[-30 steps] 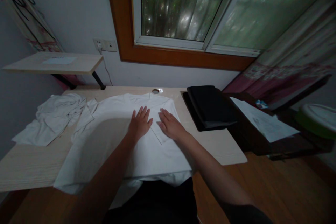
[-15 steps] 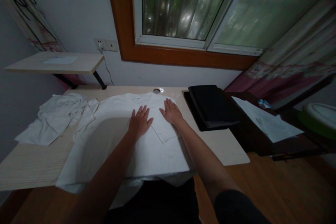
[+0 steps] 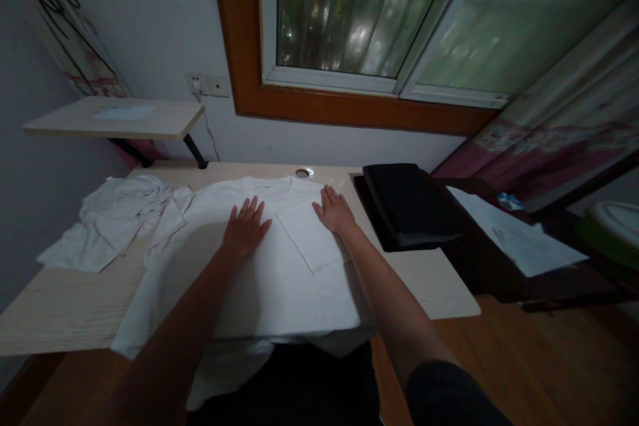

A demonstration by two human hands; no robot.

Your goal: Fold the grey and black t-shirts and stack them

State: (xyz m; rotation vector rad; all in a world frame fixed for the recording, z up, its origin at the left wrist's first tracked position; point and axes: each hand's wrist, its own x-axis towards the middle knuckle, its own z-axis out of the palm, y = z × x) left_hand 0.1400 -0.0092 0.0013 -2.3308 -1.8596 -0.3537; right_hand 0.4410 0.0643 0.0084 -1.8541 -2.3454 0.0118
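A white T-shirt [image 3: 294,299] lies spread on the pale wooden desk, its collar toward the wall and its lower part hanging over the front edge. The right sleeve [image 3: 309,233] is folded inward over the body of the shirt. My left hand [image 3: 245,229] rests flat on the chest of the shirt, fingers apart. On the shirt's right shoulder, by the folded edge, my right hand [image 3: 335,210] lies flat and open. Neither hand grips the cloth.
A crumpled white cloth [image 3: 114,216] lies at the left of the desk [image 3: 44,313], below a small raised shelf [image 3: 164,123]. Toward the right are a black folder [image 3: 409,203] and, beyond the desk, a paper sheet [image 3: 514,233]. A round hole [image 3: 302,174] is near the wall.
My left hand has slid left across the shirt, away from the folded sleeve. My right hand has shifted slightly right along the shoulder. The view has moved a little.
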